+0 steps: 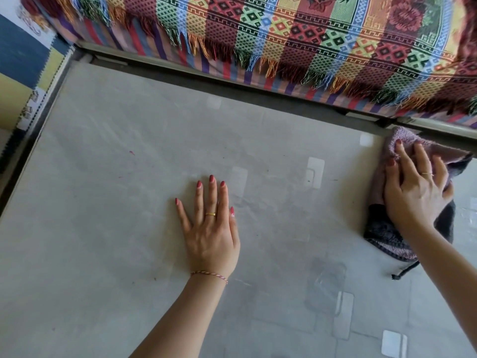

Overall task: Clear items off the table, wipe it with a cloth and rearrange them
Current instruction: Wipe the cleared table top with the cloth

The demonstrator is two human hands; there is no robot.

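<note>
**Wiping the far right corner of the cleared table**

The table (134,202) carries nothing in view except the cloth and the two hands, so clearing looks finished and wiping is the step in hand. Small reddish specks show on the table left of the left hand, which suggests that part has yet to be wiped. Rearranging cannot begin until the surface is done, and none of the removed items is in view.

The cloth (382,233), a bunched purple and dark towel, lies at the table's far right corner, just beside the edge nearest the sofa (284,34) with its patterned fringed throw. A dark cord trails from the cloth's near end onto the table.

The right hand (415,187) presses down on the cloth. Its fingers are spread and lie along the fabric, only slightly bent over the bunched top, so it pushes the cloth with a flat palm and does not clutch it.

The left hand (210,228) lies flat on the table near its middle, well apart from the cloth. Its fingers are straight and slightly fanned, holding nothing; it seems to brace the person's lean.

The next move likely calls for dragging the cloth from this corner leftward across the table, keeping pressure through the palm, and lifting the left hand out of the path as the cloth nears it.
</note>
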